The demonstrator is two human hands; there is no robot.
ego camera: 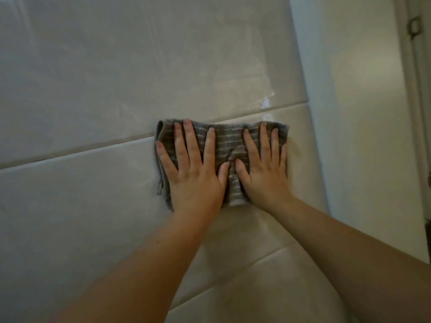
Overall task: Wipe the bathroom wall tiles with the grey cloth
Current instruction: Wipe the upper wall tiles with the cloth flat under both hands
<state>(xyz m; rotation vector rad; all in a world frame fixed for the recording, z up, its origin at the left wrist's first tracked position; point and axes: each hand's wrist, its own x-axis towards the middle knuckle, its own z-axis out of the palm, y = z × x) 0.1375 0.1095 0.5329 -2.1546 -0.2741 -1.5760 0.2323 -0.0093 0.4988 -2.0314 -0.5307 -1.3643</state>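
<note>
Pressing the grey cloth (229,145) flat on the wall tiles (93,78), over a grout line, with left grip (196,183) and right grip (265,178) side by side, fingers straight and spread.

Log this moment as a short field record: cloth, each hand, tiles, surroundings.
grey cloth: striped, crumpled, spread against the wall across a grout line
left hand: fingers straight and spread, pressing the cloth's left part
right hand: fingers straight, pressing the cloth's right part
wall tiles: large, pale, glossy; bright glint above the cloth's right end
surroundings: plain wall to the right, door frame at the far right edge
</note>
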